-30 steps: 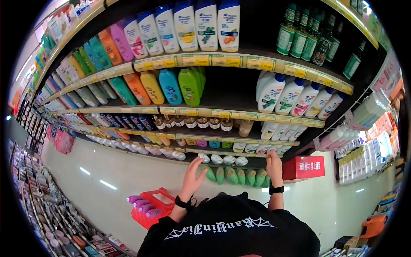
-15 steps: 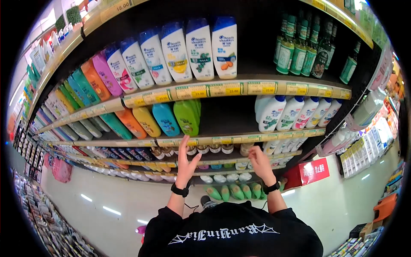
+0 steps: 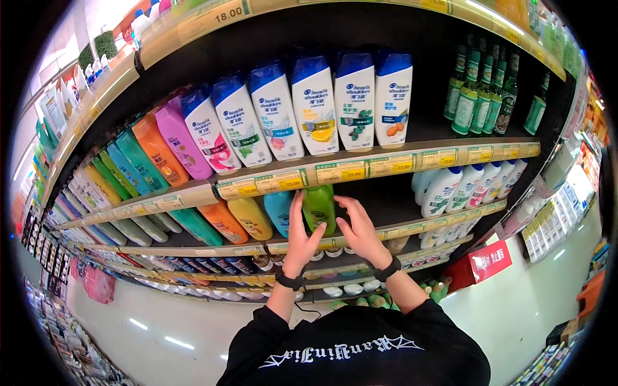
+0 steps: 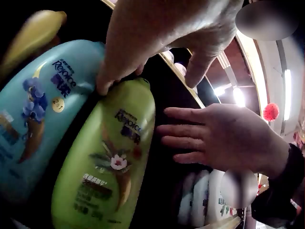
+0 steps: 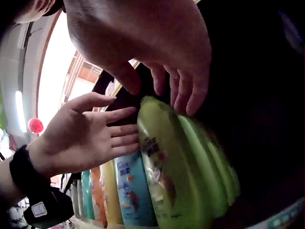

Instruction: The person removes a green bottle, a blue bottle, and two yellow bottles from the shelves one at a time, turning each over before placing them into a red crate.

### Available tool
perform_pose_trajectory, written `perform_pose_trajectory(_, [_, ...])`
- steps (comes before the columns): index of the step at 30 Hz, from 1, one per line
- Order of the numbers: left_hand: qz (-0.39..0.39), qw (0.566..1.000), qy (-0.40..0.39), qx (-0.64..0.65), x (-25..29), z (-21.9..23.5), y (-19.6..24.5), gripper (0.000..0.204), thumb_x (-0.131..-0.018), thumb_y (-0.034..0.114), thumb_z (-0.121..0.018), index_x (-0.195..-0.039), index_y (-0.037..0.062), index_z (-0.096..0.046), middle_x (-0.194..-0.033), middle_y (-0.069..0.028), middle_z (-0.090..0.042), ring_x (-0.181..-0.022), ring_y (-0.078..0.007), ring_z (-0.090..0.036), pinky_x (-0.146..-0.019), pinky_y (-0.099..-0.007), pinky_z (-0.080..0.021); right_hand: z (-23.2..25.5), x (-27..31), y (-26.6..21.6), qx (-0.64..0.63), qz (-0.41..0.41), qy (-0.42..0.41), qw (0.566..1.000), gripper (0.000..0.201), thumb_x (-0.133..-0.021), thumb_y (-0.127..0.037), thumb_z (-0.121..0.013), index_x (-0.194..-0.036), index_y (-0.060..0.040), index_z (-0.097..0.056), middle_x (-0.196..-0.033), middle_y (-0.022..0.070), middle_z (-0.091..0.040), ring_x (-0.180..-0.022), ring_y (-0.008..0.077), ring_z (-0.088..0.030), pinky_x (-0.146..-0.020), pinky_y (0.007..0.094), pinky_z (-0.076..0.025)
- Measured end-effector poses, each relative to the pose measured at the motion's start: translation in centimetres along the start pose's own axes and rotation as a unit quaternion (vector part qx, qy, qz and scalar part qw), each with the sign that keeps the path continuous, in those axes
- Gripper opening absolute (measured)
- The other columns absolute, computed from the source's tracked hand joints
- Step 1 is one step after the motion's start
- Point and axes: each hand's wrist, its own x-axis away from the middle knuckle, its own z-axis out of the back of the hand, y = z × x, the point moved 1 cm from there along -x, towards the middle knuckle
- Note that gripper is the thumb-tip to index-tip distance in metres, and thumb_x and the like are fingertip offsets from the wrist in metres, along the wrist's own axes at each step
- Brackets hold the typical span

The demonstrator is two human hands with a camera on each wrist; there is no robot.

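Note:
A green Rejoice shampoo bottle (image 3: 319, 209) stands at the front of a row on the second shelf, between my two hands. My left hand (image 3: 301, 243) has its fingers extended at the bottle's left side, by the gap to a blue shampoo bottle (image 4: 45, 114). On the other side, my right hand (image 3: 362, 233) has loosely bent fingers. In the right wrist view, the right fingertips (image 5: 193, 102) are close above the green bottles (image 5: 202, 162) lined up behind the front one, and the left hand (image 5: 81, 136) lies flat along its side.
White Head & Shoulders bottles (image 3: 315, 116) line the shelf above, over a price rail (image 3: 347, 168). More white bottles (image 3: 444, 193) stand to the right on the second shelf. Yellow (image 3: 250, 220) and orange bottles (image 3: 222, 222) are to the left. A red box (image 3: 479, 265) sits on the floor.
Both hands have come up from the lower shelves to either side of the green shampoo bottle. The head view has shifted, with the upper shelf now lower in the picture.

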Motion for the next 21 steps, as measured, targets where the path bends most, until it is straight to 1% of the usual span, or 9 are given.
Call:
perform_pose_trajectory(3, [0.012,0.999,-0.005,0.042,-0.4,0.1,-0.5,0.076,-0.084,0.007,-0.064,-0.149,0.0025,-0.027,-0.153,-0.0194,-0.029,-0.143,-0.0344,-0.029,-0.116,-0.0414,-0.025,-1.6,-0.7,0.8,0.027,0.017,0.034,0.999,0.054,-0.094,-0.007,-0.055,-0.145,-0.0014,-0.036,-0.137,0.0195,-0.048,-0.121,0.0359,-0.05,-0.103,0.0405,-0.04])
perform_pose_trajectory(4, [0.019,0.999,-0.007,0.049,-0.5,0.2,-0.4,0.075,-0.084,0.006,-0.063,-0.149,0.0019,-0.027,-0.152,-0.0193,-0.03,-0.142,-0.0345,-0.029,-0.116,-0.0412,-0.025,-1.9,-0.9,1.3,0.028,-0.006,0.013,1.0,0.061,-0.095,-0.011,-0.058,-0.148,-0.0004,-0.031,-0.142,0.0203,-0.045,-0.126,0.0375,-0.047,-0.107,0.0416,-0.036])
perform_pose_trajectory(7, [0.01,1.0,-0.026,0.004,-1.0,0.7,0.3,0.074,-0.084,0.004,-0.063,-0.149,0.0018,-0.027,-0.151,-0.02,-0.031,-0.141,-0.036,-0.03,-0.115,-0.042,-0.026,-2.2,-1.5,0.6,0.015,-0.032,0.013,0.999,0.063,-0.094,-0.014,-0.061,-0.148,0.0003,-0.031,-0.14,0.0198,-0.046,-0.124,0.0367,-0.047,-0.106,0.0415,-0.037])
perform_pose_trajectory(8, [-0.01,0.999,-0.029,-0.043,-1.0,1.0,0.9,0.075,-0.084,0.006,-0.064,-0.149,0.0029,-0.028,-0.147,-0.021,-0.033,-0.138,-0.0379,-0.033,-0.114,-0.0431,-0.028,-2.2,-1.7,0.4,0.016,-0.014,0.044,0.999,0.062,-0.091,-0.018,-0.065,-0.143,0.002,-0.038,-0.131,0.0195,-0.052,-0.116,0.0368,-0.05,-0.101,0.0421,-0.039])
perform_pose_trajectory(11, [-0.013,0.996,-0.068,-0.064,-0.3,1.5,1.3,0.074,-0.083,0.009,-0.067,-0.148,0.0046,-0.031,-0.144,-0.0209,-0.035,-0.134,-0.039,-0.036,-0.112,-0.0443,-0.031,-1.3,-1.9,-1.1,0.08,-0.015,0.028,0.996,0.055,-0.091,-0.028,-0.064,-0.135,0.0,-0.047,-0.121,0.0204,-0.056,-0.109,0.0396,-0.05,-0.095,0.0446,-0.041])
perform_pose_trajectory(13, [-0.043,0.991,-0.078,-0.1,0.1,1.4,1.1,0.075,-0.082,0.013,-0.072,-0.147,0.0062,-0.035,-0.139,-0.0193,-0.04,-0.128,-0.0377,-0.042,-0.107,-0.044,-0.037,-0.8,-1.8,-2.0,0.068,0.013,0.025,0.997,0.051,-0.089,-0.031,-0.066,-0.129,-0.0029,-0.053,-0.116,0.0174,-0.058,-0.104,0.0368,-0.05,-0.093,0.0442,-0.04])
perform_pose_trajectory(15, [0.028,0.994,-0.103,-0.034,0.2,1.3,0.8,0.076,-0.081,0.016,-0.073,-0.146,0.006,-0.035,-0.137,-0.0188,-0.044,-0.125,-0.0362,-0.047,-0.105,-0.0425,-0.04,-0.3,-1.3,-2.9,0.084,0.024,0.002,0.996,0.05,-0.088,-0.03,-0.066,-0.128,-0.0039,-0.053,-0.117,0.0166,-0.059,-0.105,0.0358,-0.05,-0.094,0.044,-0.04])
perform_pose_trajectory(19, [0.09,0.989,-0.112,-0.037,0.9,0.9,-0.2,0.07,-0.081,0.019,-0.075,-0.14,0.0057,-0.042,-0.133,-0.0184,-0.052,-0.122,-0.0354,-0.054,-0.099,-0.0427,-0.045,0.3,-0.5,-3.3,0.08,0.062,-0.029,0.994,0.048,-0.086,-0.026,-0.07,-0.128,-0.0069,-0.055,-0.117,0.0128,-0.061,-0.102,0.0337,-0.05,-0.092,0.043,-0.04])
perform_pose_trajectory(21, [0.104,0.989,-0.106,-0.03,1.2,0.6,0.2,0.062,-0.08,0.012,-0.075,-0.135,0.0062,-0.047,-0.128,-0.0162,-0.057,-0.119,-0.0352,-0.056,-0.097,-0.042,-0.047,0.7,0.1,-3.6,0.071,0.041,-0.048,0.995,0.046,-0.085,-0.022,-0.069,-0.127,-0.0067,-0.056,-0.121,0.0123,-0.06,-0.103,0.0332,-0.052,-0.092,0.0413,-0.042])
